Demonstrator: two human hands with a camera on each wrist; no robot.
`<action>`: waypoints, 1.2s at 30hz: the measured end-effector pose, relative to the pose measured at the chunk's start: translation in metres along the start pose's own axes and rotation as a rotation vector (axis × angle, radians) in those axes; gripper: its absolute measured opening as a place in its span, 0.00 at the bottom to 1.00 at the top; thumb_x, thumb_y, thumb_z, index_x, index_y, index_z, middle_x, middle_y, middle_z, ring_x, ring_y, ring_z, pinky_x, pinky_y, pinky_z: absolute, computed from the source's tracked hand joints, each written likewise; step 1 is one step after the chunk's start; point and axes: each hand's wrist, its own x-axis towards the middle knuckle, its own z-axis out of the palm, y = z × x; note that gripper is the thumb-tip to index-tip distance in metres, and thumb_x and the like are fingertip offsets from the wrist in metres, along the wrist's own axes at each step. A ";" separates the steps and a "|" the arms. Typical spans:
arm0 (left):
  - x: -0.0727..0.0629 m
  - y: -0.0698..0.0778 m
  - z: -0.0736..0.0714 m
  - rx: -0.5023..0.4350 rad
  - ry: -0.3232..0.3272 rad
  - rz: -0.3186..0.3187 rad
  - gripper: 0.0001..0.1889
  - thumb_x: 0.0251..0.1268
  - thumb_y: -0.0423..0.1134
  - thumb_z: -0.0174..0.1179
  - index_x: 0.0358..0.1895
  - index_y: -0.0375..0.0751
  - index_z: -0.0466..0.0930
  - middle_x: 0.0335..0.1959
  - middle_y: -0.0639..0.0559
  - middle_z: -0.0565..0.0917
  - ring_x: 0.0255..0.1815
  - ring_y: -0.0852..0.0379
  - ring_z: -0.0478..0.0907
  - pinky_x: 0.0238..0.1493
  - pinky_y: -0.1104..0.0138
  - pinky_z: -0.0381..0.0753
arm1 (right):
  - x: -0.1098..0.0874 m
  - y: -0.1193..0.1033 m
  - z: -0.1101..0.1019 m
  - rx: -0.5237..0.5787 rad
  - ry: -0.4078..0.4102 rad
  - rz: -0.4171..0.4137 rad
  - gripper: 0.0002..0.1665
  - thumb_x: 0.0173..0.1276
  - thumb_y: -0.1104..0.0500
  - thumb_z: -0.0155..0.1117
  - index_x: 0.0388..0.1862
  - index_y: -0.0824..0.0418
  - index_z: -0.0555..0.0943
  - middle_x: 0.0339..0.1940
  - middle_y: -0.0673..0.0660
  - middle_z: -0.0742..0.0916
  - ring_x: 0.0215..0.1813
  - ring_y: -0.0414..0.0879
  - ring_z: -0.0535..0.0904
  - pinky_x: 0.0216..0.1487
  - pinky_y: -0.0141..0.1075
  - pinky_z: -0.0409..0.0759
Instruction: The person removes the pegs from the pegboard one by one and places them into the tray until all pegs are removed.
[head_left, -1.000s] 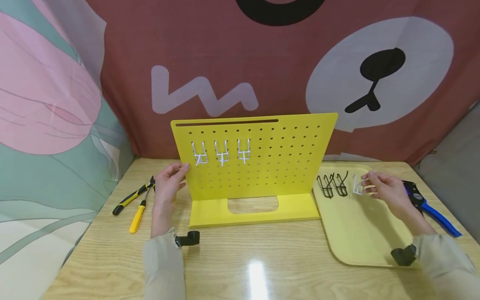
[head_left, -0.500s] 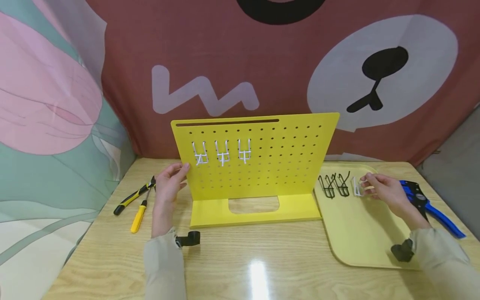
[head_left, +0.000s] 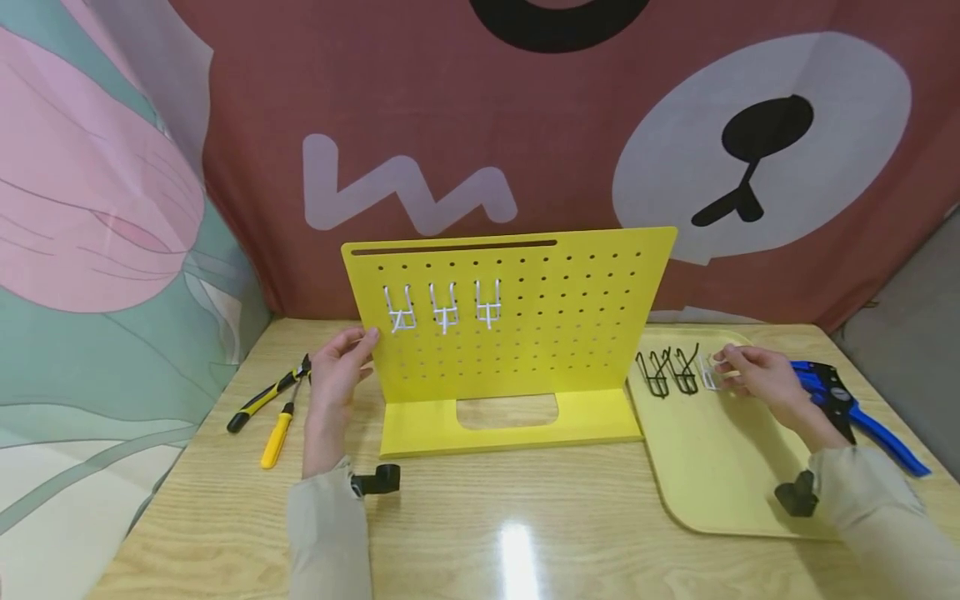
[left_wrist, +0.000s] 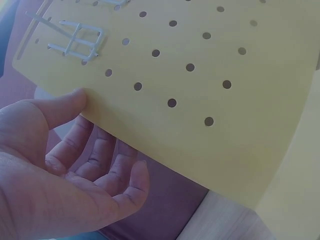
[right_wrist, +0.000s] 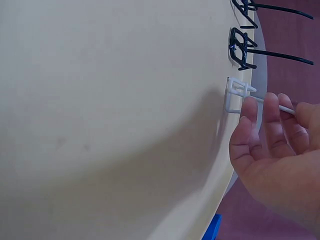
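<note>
A yellow pegboard (head_left: 517, 354) stands upright on its base, with three white wire hooks (head_left: 444, 315) hung in a row at its upper left. My left hand (head_left: 339, 371) holds the board's left edge, thumb (left_wrist: 67, 106) on the front face and the other fingers behind. Over the far part of the pale yellow tray (head_left: 723, 475), my right hand (head_left: 761, 379) pinches another white wire hook (right_wrist: 233, 111) by its prong. That hook's frame is right at the tray surface, beside two black wire hooks (head_left: 686, 379).
Pliers with black and yellow handles (head_left: 262, 404) and a yellow-handled screwdriver (head_left: 277, 437) lie left of the board. A blue-handled tool (head_left: 885, 437) lies at the tray's right, partly behind my right arm. A printed curtain (head_left: 420, 108) hangs behind the table.
My right hand has shifted slightly left with the white hook, bringing it lower and closer to the black hooks. The left hand stays on the pegboard's edge.
</note>
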 end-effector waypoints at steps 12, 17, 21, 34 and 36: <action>-0.003 0.001 0.000 0.004 -0.008 -0.005 0.16 0.65 0.47 0.63 0.46 0.39 0.77 0.37 0.61 0.79 0.38 0.61 0.76 0.49 0.59 0.74 | 0.000 0.001 0.004 -0.024 0.000 0.030 0.16 0.77 0.47 0.48 0.39 0.51 0.80 0.29 0.39 0.83 0.29 0.37 0.82 0.26 0.34 0.79; -0.002 0.000 0.000 0.004 -0.004 -0.002 0.16 0.65 0.47 0.63 0.46 0.39 0.77 0.38 0.60 0.79 0.38 0.61 0.77 0.50 0.58 0.73 | -0.001 -0.003 0.004 0.005 -0.009 0.032 0.11 0.76 0.46 0.49 0.50 0.45 0.73 0.28 0.42 0.85 0.28 0.39 0.83 0.27 0.35 0.80; -0.003 0.001 0.000 0.007 -0.007 0.001 0.17 0.65 0.47 0.63 0.47 0.39 0.77 0.38 0.60 0.79 0.38 0.61 0.77 0.50 0.58 0.73 | -0.005 -0.010 0.004 -0.044 0.045 0.022 0.26 0.75 0.44 0.49 0.64 0.56 0.65 0.26 0.44 0.85 0.26 0.43 0.84 0.27 0.36 0.81; -0.002 -0.001 0.000 -0.004 -0.009 0.007 0.17 0.63 0.49 0.64 0.46 0.42 0.78 0.42 0.58 0.78 0.40 0.60 0.77 0.53 0.55 0.72 | -0.030 -0.071 0.030 0.187 0.303 -0.194 0.05 0.73 0.51 0.56 0.44 0.45 0.77 0.22 0.41 0.85 0.24 0.34 0.82 0.25 0.25 0.77; -0.002 -0.002 0.000 -0.010 -0.004 0.016 0.17 0.61 0.50 0.66 0.45 0.42 0.79 0.42 0.57 0.79 0.39 0.61 0.77 0.52 0.56 0.73 | -0.034 -0.076 0.046 0.178 0.318 -0.245 0.06 0.73 0.53 0.57 0.44 0.47 0.80 0.23 0.41 0.85 0.26 0.33 0.82 0.25 0.24 0.77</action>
